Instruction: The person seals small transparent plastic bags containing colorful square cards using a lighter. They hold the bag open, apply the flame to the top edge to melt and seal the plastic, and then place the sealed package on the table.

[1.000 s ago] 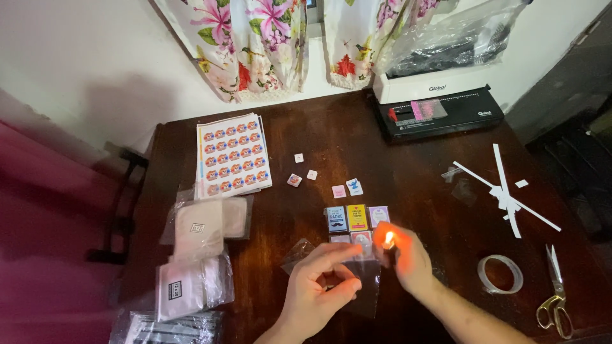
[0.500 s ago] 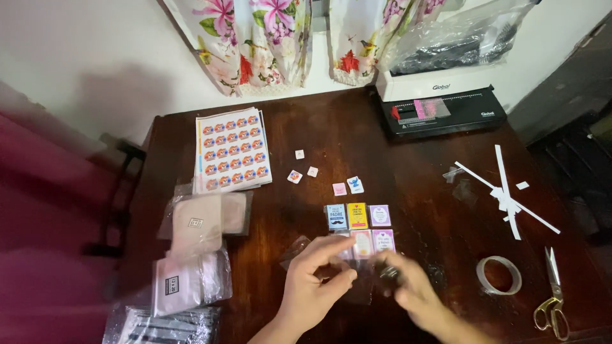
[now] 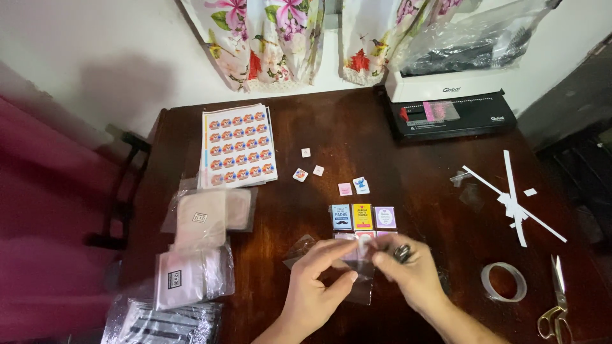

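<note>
My left hand (image 3: pixel 317 280) and my right hand (image 3: pixel 408 272) meet at the near middle of the dark wooden table (image 3: pixel 331 134). Both pinch a small clear plastic bag (image 3: pixel 361 274) between thumbs and fingers, holding it just above the wood. A dark ring sits on a finger of my right hand. Just beyond my fingers lie small printed cards (image 3: pixel 362 218) in blue, yellow and purple, with a second row partly hidden under my hands. Another clear bag (image 3: pixel 298 250) lies to the left of my left hand.
A sheet of round stickers (image 3: pixel 237 146) lies at the far left. Packets of bags (image 3: pixel 197 255) are stacked at the near left. A black and white binding machine (image 3: pixel 452 108) stands at the back right. White paper strips (image 3: pixel 513 200), a tape roll (image 3: pixel 503 281) and scissors (image 3: pixel 556 306) lie on the right.
My right hand held a small flame a second ago; the flame is gone now. Both hands have come together and closed on the clear bag.
</note>
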